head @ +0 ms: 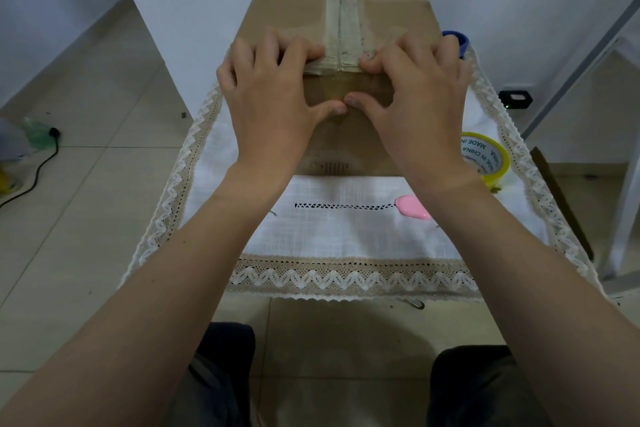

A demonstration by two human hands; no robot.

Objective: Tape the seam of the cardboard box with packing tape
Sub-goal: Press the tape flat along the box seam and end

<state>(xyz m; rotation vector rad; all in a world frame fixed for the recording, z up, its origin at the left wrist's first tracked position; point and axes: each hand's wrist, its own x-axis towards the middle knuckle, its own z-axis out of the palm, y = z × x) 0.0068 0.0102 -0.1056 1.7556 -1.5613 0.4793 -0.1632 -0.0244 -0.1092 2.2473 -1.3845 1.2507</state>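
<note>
Both hands' fingers (304, 52), spread apart, press flat on the cardboard box (294, 3) tape (343, 28).

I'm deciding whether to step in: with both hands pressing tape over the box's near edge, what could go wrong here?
1. The tape over the seam looks wrinkled; it may not bond flat.
2. The left hand and right hand push on the cardboard box, which could slide on the loose tablecloth.
3. The tape roll near the table's right edge could get knocked off.
</note>
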